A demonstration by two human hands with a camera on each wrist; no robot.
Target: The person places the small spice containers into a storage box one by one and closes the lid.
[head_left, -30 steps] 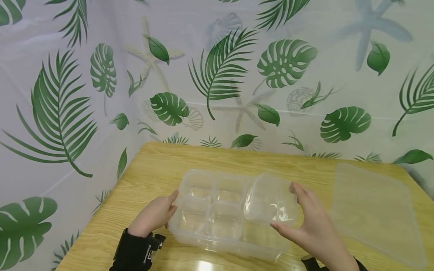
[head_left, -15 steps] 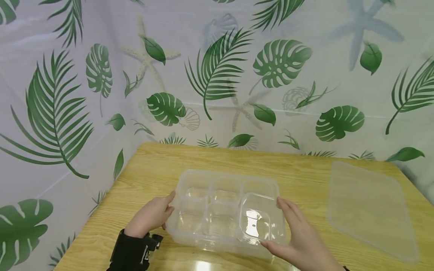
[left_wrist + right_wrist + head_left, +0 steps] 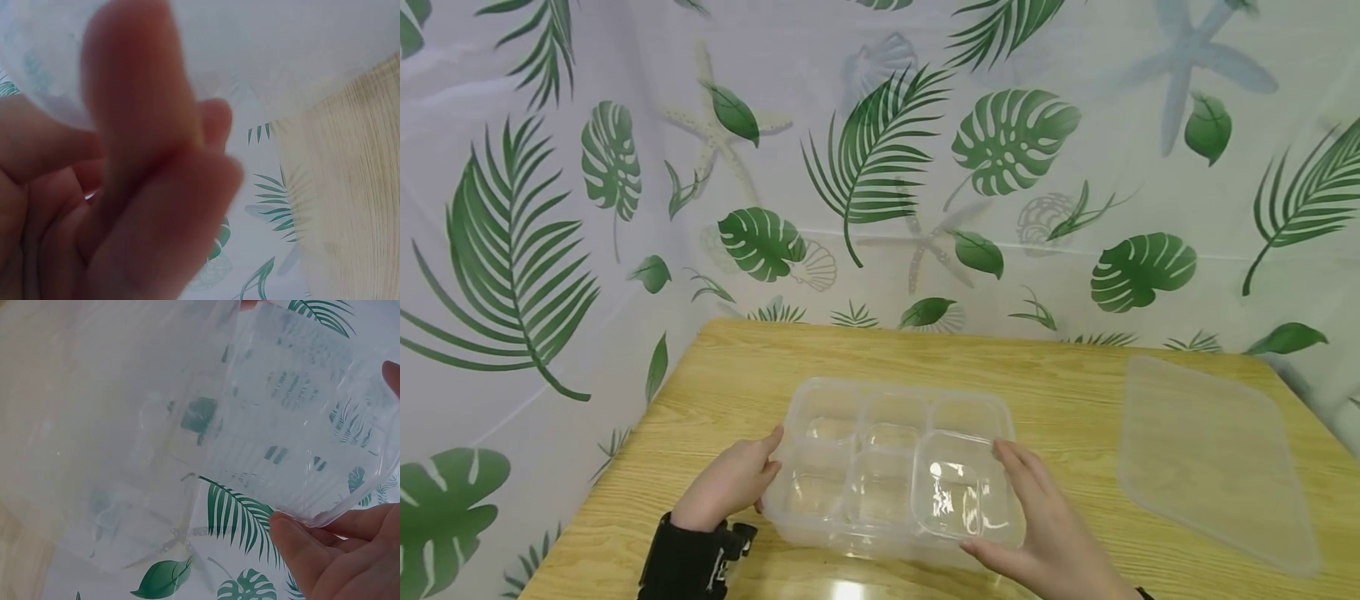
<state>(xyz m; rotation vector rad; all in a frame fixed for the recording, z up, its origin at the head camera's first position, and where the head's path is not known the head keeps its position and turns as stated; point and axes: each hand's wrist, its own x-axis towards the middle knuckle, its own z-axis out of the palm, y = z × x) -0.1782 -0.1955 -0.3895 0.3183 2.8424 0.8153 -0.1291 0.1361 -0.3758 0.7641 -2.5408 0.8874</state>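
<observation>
A large clear plastic box (image 3: 887, 542) with several small clear containers inside stands on the wooden table. My left hand (image 3: 730, 479) grips its left end, thumb at the side wall; in the left wrist view the blurred fingers (image 3: 144, 75) lie against the cloudy plastic. At the front right of the box, my right hand (image 3: 1045, 525) holds a small clear square container (image 3: 951, 475) across its rim, thumb in front and fingers behind. In the right wrist view that container (image 3: 287, 425) shows beside the large box's wall (image 3: 112, 412), the thumb at its rim.
A flat translucent lid (image 3: 1217, 467) lies on the table (image 3: 1067, 392) to the right. Behind and at the left hangs a white cloth (image 3: 850, 292) printed with green leaves, close to the table's edges.
My right hand has brought the small container down from a tilt above the box to a near-level position at the front right. The left hand keeps its grip on the box.
</observation>
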